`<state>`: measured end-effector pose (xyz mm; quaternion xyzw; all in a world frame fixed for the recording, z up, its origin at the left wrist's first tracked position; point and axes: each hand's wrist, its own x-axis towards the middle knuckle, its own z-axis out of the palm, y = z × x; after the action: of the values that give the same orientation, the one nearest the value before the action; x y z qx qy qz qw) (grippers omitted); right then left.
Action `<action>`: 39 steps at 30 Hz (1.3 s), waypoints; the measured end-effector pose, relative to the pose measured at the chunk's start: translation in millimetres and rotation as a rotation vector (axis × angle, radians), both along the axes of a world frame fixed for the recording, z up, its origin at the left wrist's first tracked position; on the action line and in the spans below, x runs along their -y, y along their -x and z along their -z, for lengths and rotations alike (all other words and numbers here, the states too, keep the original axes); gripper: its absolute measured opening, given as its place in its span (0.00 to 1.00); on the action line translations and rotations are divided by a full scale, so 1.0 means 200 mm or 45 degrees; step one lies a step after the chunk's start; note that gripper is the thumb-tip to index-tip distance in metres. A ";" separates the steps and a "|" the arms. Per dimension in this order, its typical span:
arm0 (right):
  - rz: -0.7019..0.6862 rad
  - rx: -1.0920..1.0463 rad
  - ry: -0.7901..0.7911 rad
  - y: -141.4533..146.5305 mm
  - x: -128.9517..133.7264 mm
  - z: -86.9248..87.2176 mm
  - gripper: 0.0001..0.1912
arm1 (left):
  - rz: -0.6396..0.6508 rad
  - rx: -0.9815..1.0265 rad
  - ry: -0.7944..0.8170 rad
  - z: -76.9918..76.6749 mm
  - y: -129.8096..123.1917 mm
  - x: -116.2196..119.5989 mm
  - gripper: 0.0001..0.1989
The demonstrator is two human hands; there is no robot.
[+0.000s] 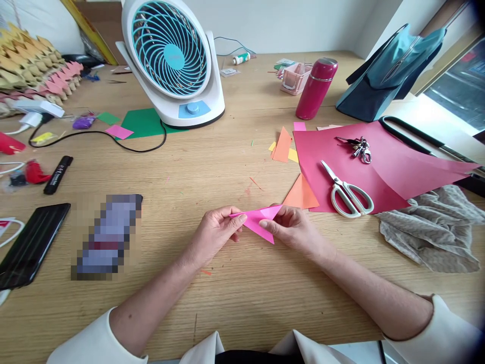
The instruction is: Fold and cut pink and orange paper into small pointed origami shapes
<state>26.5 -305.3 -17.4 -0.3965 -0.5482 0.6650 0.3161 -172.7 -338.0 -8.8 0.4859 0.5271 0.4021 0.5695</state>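
Pinching a bright pink piece of paper [260, 230] between both hands, we have it near the front middle of the wooden desk [223, 167]. Our left hand [217, 230] grips its left end, thumb on top and fingers curled beneath; our right hand [294, 227] presses its thumb onto the right part, with the other fingers behind. Both sets of fingers are drawn close together on the paper, which is folded and narrows to a point at lower right. We cannot tell whether that point touches the desk.

Just beyond our right hand lies an orange paper piece [299, 193], and farther back another orange piece [282, 145] beside yellow scraps. To the right, white-handled scissors [350, 200] and a bunch of keys [362, 150] rest on large red sheets [382, 177], with a crumpled grey cloth [428, 230] near their front edge.

On our left we see a blurred-out, phone-like object [108, 237], a black phone [36, 245] and a black marker [57, 175]. Toward the back stand a white and blue fan [174, 55], a magenta bottle [317, 90], a small pink basket [293, 83] and a blue bag [379, 83].
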 end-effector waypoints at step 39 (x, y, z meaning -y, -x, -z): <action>0.069 0.075 -0.146 -0.04 0.00 0.00 0.21 | -0.248 0.054 0.004 0.00 0.02 0.00 0.14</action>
<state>34.1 -304.8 -16.7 -0.4118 -0.5834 0.6119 0.3401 -176.4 -337.5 -8.9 0.4231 0.5603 0.4649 0.5394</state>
